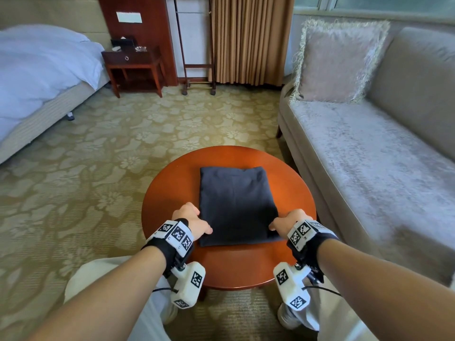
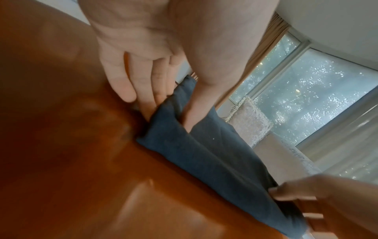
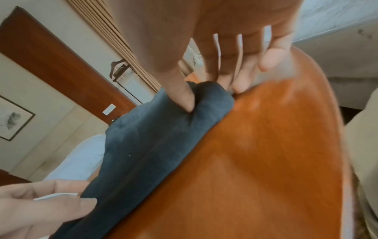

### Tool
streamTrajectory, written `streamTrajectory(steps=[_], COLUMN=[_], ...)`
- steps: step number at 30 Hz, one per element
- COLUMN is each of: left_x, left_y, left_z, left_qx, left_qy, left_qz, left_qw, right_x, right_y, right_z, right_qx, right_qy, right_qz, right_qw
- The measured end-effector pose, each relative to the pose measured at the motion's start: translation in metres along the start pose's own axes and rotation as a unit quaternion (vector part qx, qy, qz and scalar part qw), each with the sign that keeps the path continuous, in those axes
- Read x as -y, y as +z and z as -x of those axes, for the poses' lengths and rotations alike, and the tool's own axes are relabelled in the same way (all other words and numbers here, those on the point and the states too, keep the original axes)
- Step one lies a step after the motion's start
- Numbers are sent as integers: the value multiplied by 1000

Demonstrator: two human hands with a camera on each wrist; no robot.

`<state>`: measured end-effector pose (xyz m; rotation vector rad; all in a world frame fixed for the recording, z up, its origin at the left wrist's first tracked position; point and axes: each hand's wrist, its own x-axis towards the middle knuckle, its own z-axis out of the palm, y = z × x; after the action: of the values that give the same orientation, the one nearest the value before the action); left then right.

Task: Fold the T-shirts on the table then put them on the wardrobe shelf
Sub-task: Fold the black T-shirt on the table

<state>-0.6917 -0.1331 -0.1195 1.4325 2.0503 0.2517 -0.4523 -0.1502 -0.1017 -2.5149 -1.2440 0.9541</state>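
- Folded dark T-shirt (image 1: 236, 205): flat on round wooden table (image 1: 172, 190).
- Left hand (image 1: 190, 220): pinches near-left corner, thumb on top.
- Right hand (image 1: 286, 222): pinches near-right corner likewise.

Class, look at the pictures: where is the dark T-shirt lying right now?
In the head view the folded T-shirt lies flat on the round table, with the left hand and right hand pinching its near corners.

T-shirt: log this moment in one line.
T-shirt: folded, on table | left hand: pinches near-left corner | right hand: pinches near-right corner
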Motion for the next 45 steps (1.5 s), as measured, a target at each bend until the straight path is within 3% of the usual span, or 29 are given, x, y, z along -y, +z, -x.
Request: streamTrajectory(steps=[3, 6, 9, 12, 18, 22, 25, 28, 31, 33, 38, 45], left_x=[-9, -21, -37, -51, -60, -57, -58, -55, -45, -36, -17, -14], left_y=[-6, -9, -9, -3, -4, -4, -9, -16, -22, -25, -14, -5], left_z=[-1, -9, -24, -41, -80, -88, -82, -72, -65, -58, -35, -7], left_qx=[-45, -84, -63, -14, 113, 77, 33, 43, 28, -4, -39, 11], left_qy=[27, 113, 207, 266, 219, 202, 172, 135, 88, 58, -11, -74], left_qz=[17, -36, -103, -173, -295, -350, -347, -298, -172, -141, -67, -7], left_qw=[998, 989, 971, 948, 923, 912, 921, 944, 981, 988, 997, 997], right_x=[14, 27, 40, 43, 38, 51, 58, 59, 58, 57, 44, 22], right_y=[-4, 2, 13, 27, 31, 18, 4, -5, -6, -5, 4, -2], right_z=[-4, -10, -16, -29, -57, -81, -93, -90, -74, -60, -30, 1], right_qx=[-58, -88, -5, 77, 70, 22, -39, -60, -60, -41, -12, 77], right_qy=[-49, -189, -275, -287, -324, -313, -286, -221, -140, -94, -47, -26], right_qz=[21, 88, 178, 266, 375, 440, 437, 354, 215, 146, 97, 91], right_qw=[997, 974, 945, 917, 866, 841, 852, 907, 965, 984, 994, 992])
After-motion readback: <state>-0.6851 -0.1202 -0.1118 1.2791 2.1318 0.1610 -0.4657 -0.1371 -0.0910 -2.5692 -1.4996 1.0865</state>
